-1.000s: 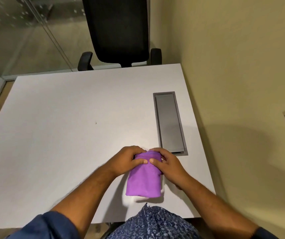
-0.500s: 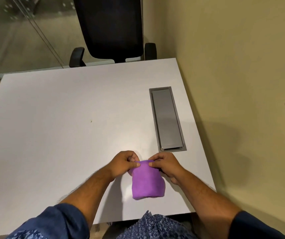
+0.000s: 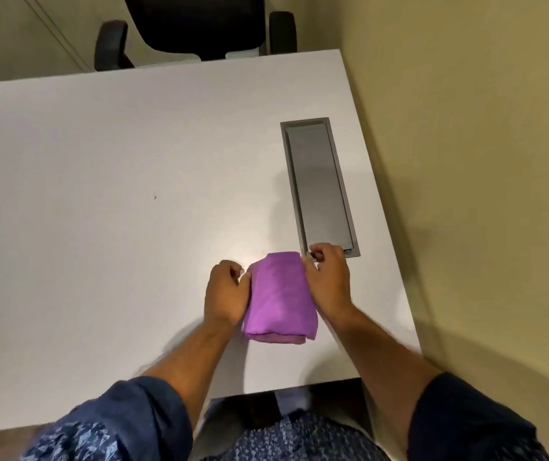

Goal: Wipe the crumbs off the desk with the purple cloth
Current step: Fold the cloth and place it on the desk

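A folded purple cloth (image 3: pixel 279 296) lies flat on the white desk (image 3: pixel 100 227), near the front edge. My left hand (image 3: pixel 226 291) rests against the cloth's left side with fingers curled, thumb touching its edge. My right hand (image 3: pixel 328 281) sits at the cloth's right side, fingertips pinched at its far right corner. A single small crumb (image 3: pixel 155 196) lies on the desk, well to the left and further back from the cloth.
A grey cable hatch (image 3: pixel 319 184) is set into the desk just behind my right hand. A black office chair (image 3: pixel 196 24) stands at the far side. A beige wall (image 3: pixel 482 161) runs along the desk's right edge.
The cloth went from being held up by its top edge between both hands to lying folded flat on the desk. My hands moved apart to its two sides.
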`<state>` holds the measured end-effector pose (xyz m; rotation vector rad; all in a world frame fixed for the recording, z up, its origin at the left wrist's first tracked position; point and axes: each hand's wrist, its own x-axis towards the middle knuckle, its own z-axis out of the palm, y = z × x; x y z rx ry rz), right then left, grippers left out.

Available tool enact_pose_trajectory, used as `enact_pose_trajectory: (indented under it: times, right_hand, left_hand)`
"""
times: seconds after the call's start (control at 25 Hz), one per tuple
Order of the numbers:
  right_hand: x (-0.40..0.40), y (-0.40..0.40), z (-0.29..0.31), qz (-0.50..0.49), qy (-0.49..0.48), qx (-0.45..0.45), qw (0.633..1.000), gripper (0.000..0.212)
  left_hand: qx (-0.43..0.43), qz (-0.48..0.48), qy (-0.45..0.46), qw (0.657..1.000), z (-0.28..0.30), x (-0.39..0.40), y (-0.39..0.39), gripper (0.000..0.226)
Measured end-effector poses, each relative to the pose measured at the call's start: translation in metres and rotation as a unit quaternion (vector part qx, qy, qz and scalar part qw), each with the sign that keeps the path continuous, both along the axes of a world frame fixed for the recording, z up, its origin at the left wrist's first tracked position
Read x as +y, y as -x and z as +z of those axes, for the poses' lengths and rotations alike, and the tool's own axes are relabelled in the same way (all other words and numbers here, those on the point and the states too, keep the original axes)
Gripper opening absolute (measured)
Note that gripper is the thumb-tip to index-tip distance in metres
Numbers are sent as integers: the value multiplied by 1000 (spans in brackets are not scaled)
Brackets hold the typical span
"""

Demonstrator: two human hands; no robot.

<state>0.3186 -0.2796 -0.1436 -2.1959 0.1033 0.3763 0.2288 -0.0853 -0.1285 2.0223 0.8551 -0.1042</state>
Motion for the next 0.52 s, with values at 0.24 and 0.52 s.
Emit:
enact_pose_trajectory:
  times: [0.24, 0.52]
  right_hand:
    - [-24, 70, 7, 50, 33, 199, 978, 49]
    - [-10, 62, 20, -95, -409, 374, 827, 34]
  left_hand:
    - [132, 64, 138, 980, -5, -38, 56, 50]
    - [-23, 186, 574, 797, 9, -32, 49, 31]
